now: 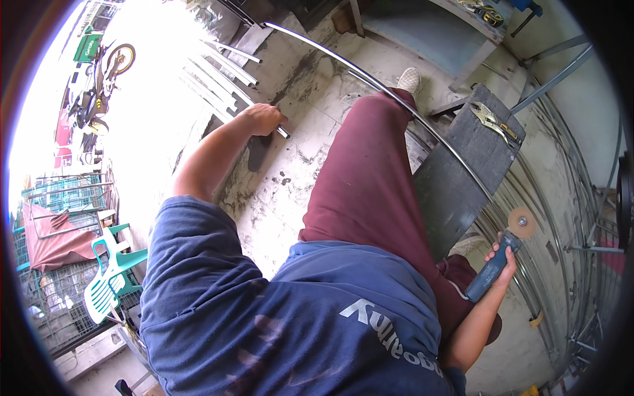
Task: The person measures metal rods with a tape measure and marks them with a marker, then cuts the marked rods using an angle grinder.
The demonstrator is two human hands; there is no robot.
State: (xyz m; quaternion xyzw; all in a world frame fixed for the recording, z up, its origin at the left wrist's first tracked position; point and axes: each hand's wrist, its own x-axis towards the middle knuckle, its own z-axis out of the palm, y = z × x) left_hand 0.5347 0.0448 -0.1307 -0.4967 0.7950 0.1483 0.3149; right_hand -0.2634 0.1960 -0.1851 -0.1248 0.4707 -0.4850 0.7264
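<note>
On the left my arm reaches out, and my left hand [263, 120] is closed round a shiny metal tube [284, 132] close to its end. My right hand [505, 267], low on the right, grips the blue body of an angle grinder [489, 274]. A tan round disc [521, 223] is fitted to the grinder's head. The disc stands off the long metal tube [432, 125], which crosses a dark narrow bench [452, 185]. Locking pliers [487, 117] lie on the bench's far end. Whether the disc is spinning cannot be told.
More metal tubes [228, 63] lie on the floor at the far left. Long bars [561, 198] line the right wall. A worktable [422, 39] stands at the back right. Left are a green plastic chair [109, 274] and a motorcycle [96, 89] outside.
</note>
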